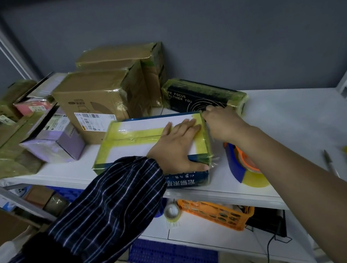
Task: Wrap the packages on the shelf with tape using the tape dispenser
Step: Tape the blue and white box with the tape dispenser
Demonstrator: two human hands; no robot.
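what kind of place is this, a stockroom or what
Probably a small parcel packing or storage room: tape-wrapped cardboard boxes crowd a white shelf, a tape dispenser lies on it, and a spare tape roll sits one level down.

1. One wide-angle camera, worn on the head, looks forward and down from close behind the left hand (176, 143) and right hand (220, 122).
2. It faces the dark grey wall (201, 33) beyond them; the white lower shelf board (199, 229) shows beneath them.

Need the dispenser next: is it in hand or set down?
Set down: the tape dispenser rests on the shelf, beneath the right forearm, ungripped.
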